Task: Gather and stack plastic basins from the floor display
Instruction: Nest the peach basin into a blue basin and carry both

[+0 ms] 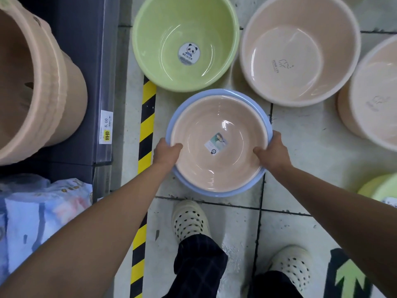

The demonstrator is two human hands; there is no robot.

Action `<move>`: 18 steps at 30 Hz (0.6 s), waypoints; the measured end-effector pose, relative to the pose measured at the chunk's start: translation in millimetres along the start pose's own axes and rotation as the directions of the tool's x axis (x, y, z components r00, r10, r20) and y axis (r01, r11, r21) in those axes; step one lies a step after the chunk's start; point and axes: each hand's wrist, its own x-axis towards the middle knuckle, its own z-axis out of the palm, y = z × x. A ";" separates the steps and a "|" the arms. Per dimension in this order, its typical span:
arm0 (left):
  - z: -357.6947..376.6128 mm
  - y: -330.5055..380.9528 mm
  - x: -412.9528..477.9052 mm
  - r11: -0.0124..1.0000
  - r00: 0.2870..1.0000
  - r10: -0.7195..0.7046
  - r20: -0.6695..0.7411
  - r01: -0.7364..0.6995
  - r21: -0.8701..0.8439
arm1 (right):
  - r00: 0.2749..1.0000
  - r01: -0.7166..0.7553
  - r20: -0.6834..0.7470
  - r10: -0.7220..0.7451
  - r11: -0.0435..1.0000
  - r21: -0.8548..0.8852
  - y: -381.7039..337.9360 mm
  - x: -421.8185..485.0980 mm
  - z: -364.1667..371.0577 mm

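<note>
A peach basin (pixel 217 164) sits nested inside a blue basin (pixel 214 191), whose rim shows all around it. My left hand (pixel 166 152) grips the stack's left rim and my right hand (pixel 272 151) grips its right rim, thumbs inside. Just beyond the stack a green basin (pixel 184 24) with a panda sticker rests on the floor. A larger peach basin (pixel 300 24) lies to its right, and another peach basin (pixel 373 97) is cut off by the right edge.
A dark shelf (pixel 86 61) on the left carries a tall peach tub (pixel 40 89) and a price tag (pixel 106 130). Yellow-black tape (pixel 147 130) runs along the tiled floor. My feet in white clogs (pixel 189 220) stand below. A green basin edge (pixel 380 188) shows at right.
</note>
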 end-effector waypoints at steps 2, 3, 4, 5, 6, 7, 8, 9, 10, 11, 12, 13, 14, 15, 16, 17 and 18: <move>-11.5 -2.2 -13.2 0.998 0.999 -0.035 0.036 0.036 -0.051 | 0.999 -0.025 0.029 0.025 1.000 0.007 -4.8 -13.4 -9.4; -20.1 -1.5 -22.3 0.997 0.998 -0.043 0.048 0.045 -0.057 | 0.999 -0.030 0.043 0.030 1.000 0.005 -9.1 -22.4 -14.6; -29.5 0.0 -32.4 0.997 0.997 -0.049 0.058 0.052 -0.061 | 0.998 -0.036 0.058 0.036 0.999 0.004 -14.5 -32.2 -20.2; -39.1 3.0 -42.9 0.996 0.996 -0.056 0.063 0.061 -0.067 | 0.997 -0.043 0.070 0.043 0.999 0.005 -21.3 -43.0 -26.3; -49.6 8.1 -53.4 0.995 0.996 -0.062 0.064 0.067 -0.080 | 0.996 -0.046 0.081 0.045 0.999 0.007 -30.5 -54.4 -32.7; -61.3 14.9 -63.5 0.993 0.996 -0.069 0.059 0.074 -0.092 | 0.995 -0.045 0.088 0.044 0.999 0.009 -42.2 -65.9 -39.2; -74.1 24.1 -73.3 0.992 0.996 -0.074 0.047 0.079 -0.097 | 0.995 -0.040 0.092 0.039 0.999 0.010 -56.1 -77.1 -46.5; -87.0 34.6 -80.9 0.991 0.996 -0.080 0.030 0.082 -0.101 | 0.995 -0.034 0.090 0.033 0.999 0.009 -71.6 -87.2 -54.7; -100.4 46.6 -87.5 0.991 0.997 -0.081 0.015 0.082 -0.105 | 0.996 -0.025 0.085 0.025 1.000 0.005 -88.7 -95.9 -63.4; -113.3 58.8 -92.3 0.991 0.997 -0.077 0.001 0.076 -0.114 | 0.997 -0.015 0.077 0.016 1.000 -0.002 -106.8 -103.3 -72.2; -127.0 73.0 -98.3 0.990 0.997 -0.073 -0.013 0.071 -0.123 | 0.998 -0.003 0.070 0.004 1.000 -0.009 -125.9 -109.8 -81.0; -139.9 87.6 -102.4 0.988 0.997 -0.067 -0.028 0.063 -0.138 | 0.998 0.012 0.061 -0.011 1.000 -0.014 -144.9 -114.6 -89.5; -151.6 101.5 -104.7 0.987 0.997 -0.062 -0.037 0.056 -0.151 | 0.998 0.029 0.052 -0.028 0.999 -0.017 -163.2 -118.0 -97.9; -161.9 115.2 -106.0 0.985 0.998 -0.057 -0.040 0.050 -0.164 | 0.998 0.042 0.044 -0.041 0.999 -0.021 -180.4 -121.0 -106.1; -172.2 129.9 -108.4 0.984 0.998 -0.049 -0.041 0.041 -0.175 | 0.998 0.058 0.035 -0.057 0.998 -0.025 -196.9 -123.4 -113.7; -180.9 143.9 -109.6 0.982 0.998 -0.038 -0.046 0.029 -0.189 | 0.997 0.074 0.023 -0.073 0.997 -0.027 -212.2 -124.4 -120.3; -188.5 157.8 -109.4 0.979 0.998 -0.026 -0.051 0.015 -0.203 | 0.996 0.087 0.010 -0.087 0.996 -0.026 -226.9 -123.9 -126.4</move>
